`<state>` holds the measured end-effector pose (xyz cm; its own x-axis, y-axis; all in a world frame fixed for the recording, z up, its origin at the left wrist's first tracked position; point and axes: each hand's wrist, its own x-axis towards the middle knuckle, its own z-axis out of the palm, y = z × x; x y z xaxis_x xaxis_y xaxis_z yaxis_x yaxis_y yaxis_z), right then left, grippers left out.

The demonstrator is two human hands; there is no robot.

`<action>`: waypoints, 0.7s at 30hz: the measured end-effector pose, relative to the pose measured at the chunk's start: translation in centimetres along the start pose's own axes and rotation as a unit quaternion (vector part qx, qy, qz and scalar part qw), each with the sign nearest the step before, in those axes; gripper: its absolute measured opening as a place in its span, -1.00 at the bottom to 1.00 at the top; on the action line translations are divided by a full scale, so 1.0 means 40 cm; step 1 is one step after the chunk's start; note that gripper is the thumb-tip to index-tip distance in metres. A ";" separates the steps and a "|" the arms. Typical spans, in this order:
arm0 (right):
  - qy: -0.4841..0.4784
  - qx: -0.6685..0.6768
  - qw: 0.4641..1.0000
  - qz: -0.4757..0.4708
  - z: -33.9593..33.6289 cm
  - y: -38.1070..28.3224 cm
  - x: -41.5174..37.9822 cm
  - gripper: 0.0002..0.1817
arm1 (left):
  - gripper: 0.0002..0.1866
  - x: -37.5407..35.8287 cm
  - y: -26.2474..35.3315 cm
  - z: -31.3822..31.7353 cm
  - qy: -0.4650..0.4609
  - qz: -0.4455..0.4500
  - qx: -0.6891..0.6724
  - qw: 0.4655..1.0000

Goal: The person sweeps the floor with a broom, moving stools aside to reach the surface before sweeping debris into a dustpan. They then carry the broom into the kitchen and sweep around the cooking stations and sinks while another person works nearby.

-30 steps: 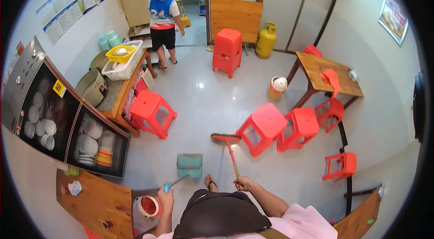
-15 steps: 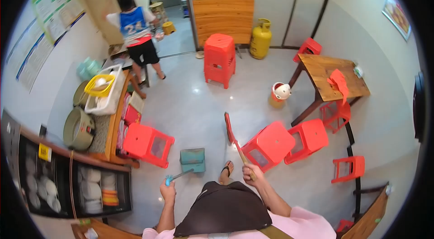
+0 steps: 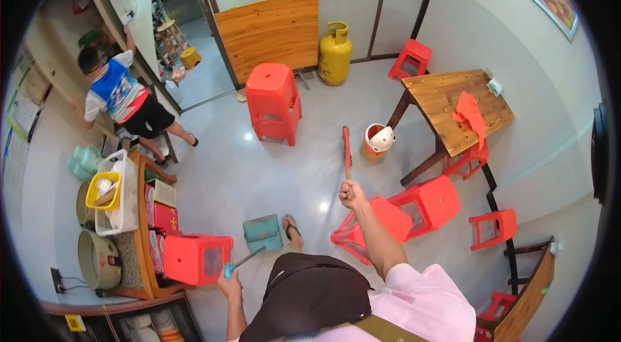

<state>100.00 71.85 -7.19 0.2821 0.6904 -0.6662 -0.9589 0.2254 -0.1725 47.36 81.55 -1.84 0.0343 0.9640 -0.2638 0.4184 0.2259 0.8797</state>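
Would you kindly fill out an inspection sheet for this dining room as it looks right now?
Surface: glossy grey floor, no litter visible.
Job's things: red-headed broom with wooden handle raised off the floor; teal dustpan resting on the floor by the sandalled foot.
Clutter: red plastic stools scattered, one tipped stool under the right arm; stacked stools; orange waste bin.
Hands: right hand grips the broom handle; left hand grips the blue-tipped dustpan handle.
Cables: one plugged into a wall socket.
Surroundings: wooden table, yellow gas cylinder, another person at the left wall.
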 end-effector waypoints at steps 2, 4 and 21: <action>0.023 0.032 0.999 -0.028 0.012 -0.066 0.053 -0.73 | -0.84 0.090 0.007 0.052 -0.021 0.002 0.024 0.999; 0.030 0.071 0.994 -0.073 0.025 -0.096 0.099 -0.76 | -0.87 0.198 0.078 0.106 -0.043 -0.027 0.024 0.998; 0.195 0.122 0.957 -0.175 0.144 -0.208 0.163 -0.84 | -0.76 0.895 0.449 0.432 -0.126 0.000 0.088 0.988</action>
<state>110.01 78.43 -5.90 0.5058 0.2441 -0.8274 -0.7585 0.5826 -0.2919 71.79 117.67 -2.34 0.2499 0.8931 -0.3742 0.5694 0.1770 0.8028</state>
